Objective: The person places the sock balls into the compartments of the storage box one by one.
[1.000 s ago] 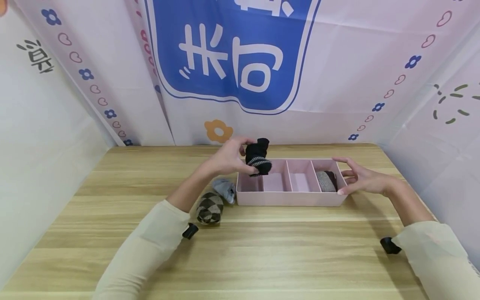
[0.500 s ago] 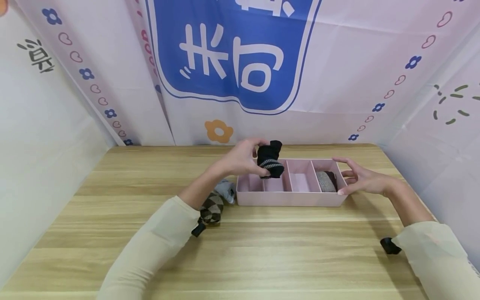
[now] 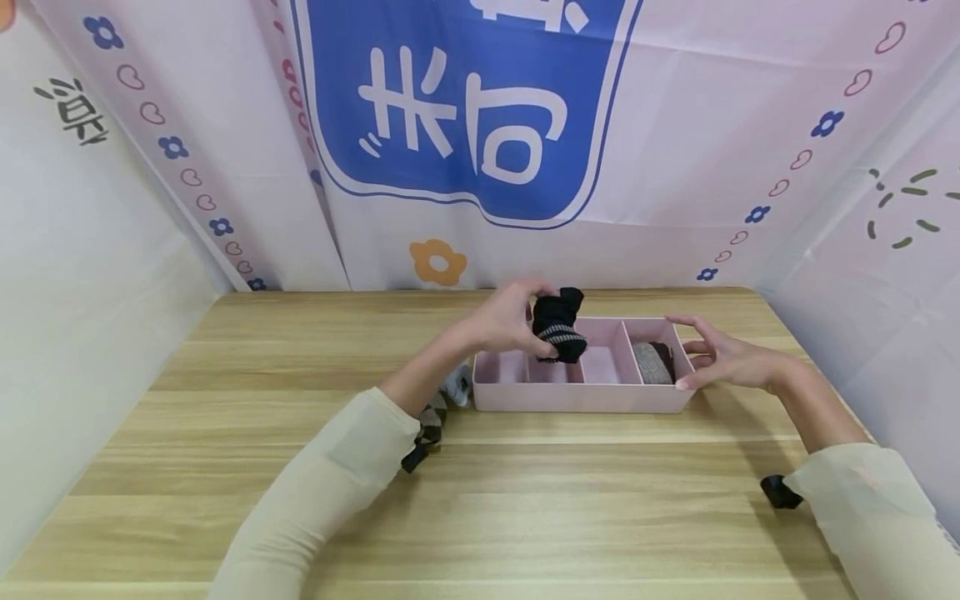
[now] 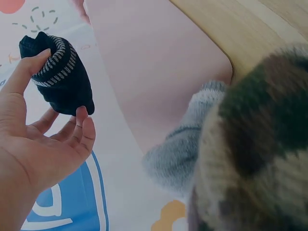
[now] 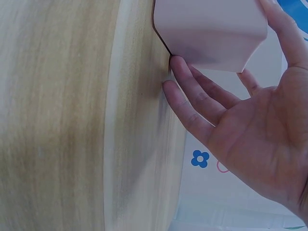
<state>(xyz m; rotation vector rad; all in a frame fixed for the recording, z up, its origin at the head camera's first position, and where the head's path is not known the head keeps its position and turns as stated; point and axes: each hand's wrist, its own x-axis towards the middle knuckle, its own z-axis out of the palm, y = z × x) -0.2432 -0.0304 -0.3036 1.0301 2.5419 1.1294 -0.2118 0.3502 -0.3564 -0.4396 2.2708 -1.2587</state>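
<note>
A black rolled-up sock [image 3: 558, 327] with a grey striped band is pinched between the thumb and fingers of my left hand [image 3: 504, 321]. It is held above the pink divided box [image 3: 585, 398], over its second compartment from the left. In the left wrist view the thumb presses on the banded end of the sock [image 4: 67, 89], with fingertips at the other end. My right hand [image 3: 731, 360] grips the box's right end, thumb at the front corner and a finger at the back corner. In the rightmost compartment lies a grey and dark brown rolled sock [image 3: 652, 363].
Left of the box on the wooden table [image 3: 570, 500] lie a grey-blue sock [image 3: 458, 387] and a brown checkered sock [image 3: 432, 422], both partly hidden by my left forearm. A printed cloth [image 3: 660, 250] hangs behind the table's back edge.
My left hand has carried the black sock to the right and slightly down, from over the leftmost compartment. Its forearm now covers more of the checkered sock. My right hand stays put.
</note>
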